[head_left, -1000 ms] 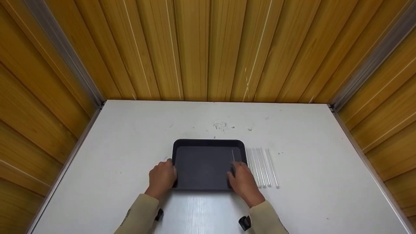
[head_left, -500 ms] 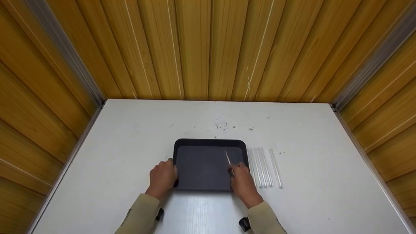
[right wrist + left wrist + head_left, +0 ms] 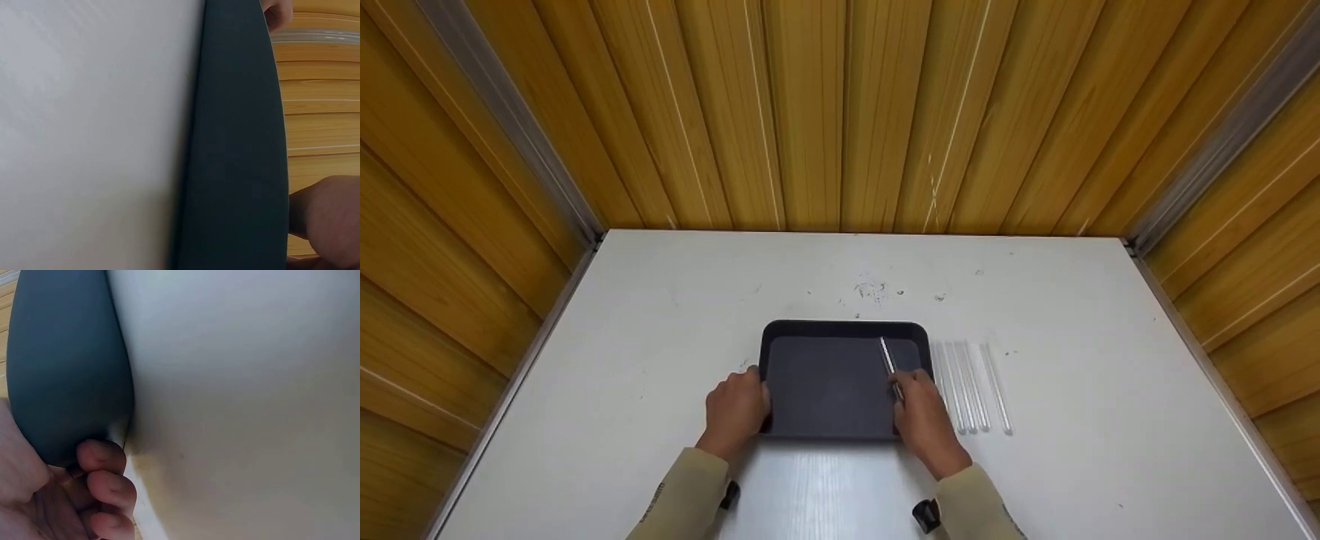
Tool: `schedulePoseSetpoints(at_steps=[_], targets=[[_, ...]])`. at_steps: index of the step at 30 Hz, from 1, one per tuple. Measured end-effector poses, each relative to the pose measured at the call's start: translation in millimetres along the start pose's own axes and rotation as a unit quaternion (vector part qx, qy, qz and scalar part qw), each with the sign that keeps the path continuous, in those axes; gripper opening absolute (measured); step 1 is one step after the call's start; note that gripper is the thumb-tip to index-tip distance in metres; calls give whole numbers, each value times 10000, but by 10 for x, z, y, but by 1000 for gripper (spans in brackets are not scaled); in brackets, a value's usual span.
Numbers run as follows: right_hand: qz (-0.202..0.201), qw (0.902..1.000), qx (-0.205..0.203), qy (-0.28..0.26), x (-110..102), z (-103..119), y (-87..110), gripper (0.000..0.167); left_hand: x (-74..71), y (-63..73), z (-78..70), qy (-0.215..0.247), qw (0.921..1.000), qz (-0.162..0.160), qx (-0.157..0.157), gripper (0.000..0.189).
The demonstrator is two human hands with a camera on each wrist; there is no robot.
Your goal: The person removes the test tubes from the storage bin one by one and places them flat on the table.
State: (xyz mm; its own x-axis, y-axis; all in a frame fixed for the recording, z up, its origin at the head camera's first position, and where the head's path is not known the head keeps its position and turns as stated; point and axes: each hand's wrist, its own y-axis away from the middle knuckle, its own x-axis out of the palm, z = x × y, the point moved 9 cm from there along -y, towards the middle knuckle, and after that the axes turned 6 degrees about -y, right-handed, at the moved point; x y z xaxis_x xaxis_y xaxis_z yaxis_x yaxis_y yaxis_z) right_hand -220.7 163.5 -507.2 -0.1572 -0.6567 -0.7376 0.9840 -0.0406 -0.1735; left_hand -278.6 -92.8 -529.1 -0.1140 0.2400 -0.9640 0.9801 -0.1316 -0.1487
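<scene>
A dark shallow rectangular tray (image 3: 829, 397) lies on the white table. My left hand (image 3: 735, 409) grips its left side near the front corner. In the left wrist view, the curled fingers (image 3: 112, 489) sit at the dark tray's rounded corner (image 3: 70, 365). Above the tray's right part, my right hand (image 3: 922, 420) pinches a thin clear tube (image 3: 887, 354), tilted with its far end pointing up and left. The lower end of this tube is hidden by the hand. In the right wrist view the tray's front wall (image 3: 236, 140) covers most of the right hand (image 3: 334, 222).
Just right of the tray, several clear tubes (image 3: 975, 397) lie side by side on the table (image 3: 1072, 360), the rightmost a little apart. Wood-patterned panels (image 3: 840, 112) stand at the back and both sides. Small dark marks dot the tabletop behind the tray.
The tube in my right hand has swung left and shows more clearly over the tray. The rightmost loose tube has shifted slightly right. My left hand has stayed on the tray.
</scene>
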Motion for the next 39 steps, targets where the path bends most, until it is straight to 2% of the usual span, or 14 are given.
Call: schedulePoseSetpoints(at_steps=[7, 14, 20, 28, 35, 39], targets=[[-232, 9996, -95, -134, -116, 28, 2, 28, -10, 5, -18, 3, 10000, -2, 43, 12], [-327, 9989, 74, -338, -257, -14, -12, 30, -11, -6, 7, 7, 9999, 86, -83, 14], [-479, 9974, 354, -393, -386, -150, 6, 31, -4, -6, 8, 47, 9998, 151, -128, 14], [-443, 9955, 707, -452, -513, -315, 34, 33, -10, 10, -12, -7, 9999, -39, -102, 13], [-663, 9955, 610, -296, -613, -459, 45, 30, 4, 0, -20, -71, 9999, -106, -52, 13], [-677, 9950, 667, -308, -665, -561, 49, 31, -4, 18, -25, -98, 9996, -256, -41, 13]])
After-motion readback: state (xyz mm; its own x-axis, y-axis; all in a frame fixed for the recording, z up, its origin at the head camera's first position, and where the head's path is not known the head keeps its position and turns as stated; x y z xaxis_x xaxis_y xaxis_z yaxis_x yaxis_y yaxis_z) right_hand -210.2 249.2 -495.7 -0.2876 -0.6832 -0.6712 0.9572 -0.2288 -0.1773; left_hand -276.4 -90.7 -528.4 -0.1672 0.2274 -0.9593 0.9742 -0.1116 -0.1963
